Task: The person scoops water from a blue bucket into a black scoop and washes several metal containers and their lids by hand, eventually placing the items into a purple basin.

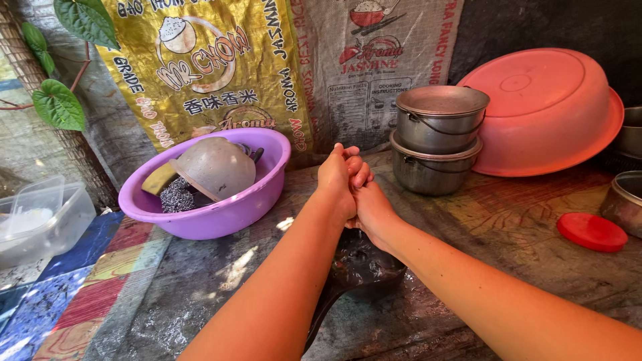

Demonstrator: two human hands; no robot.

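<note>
My left hand (336,179) and my right hand (370,204) are pressed together over the middle of the wet worktop, fingers curled against each other, with nothing visible in either. Right below them lies a dark pan (364,266), its handle pointing toward me under my left forearm. A purple plastic basin (231,210) stands to the left of my hands. It holds an overturned metal bowl (214,167), a dark scouring pad (176,195) and a yellow sponge.
Two stacked metal pots (437,137) stand behind my hands, with a large pink basin (545,110) tipped against the wall beside them. A red lid (592,231) and another metal pot (623,200) lie at the right. A clear plastic container (40,220) sits far left.
</note>
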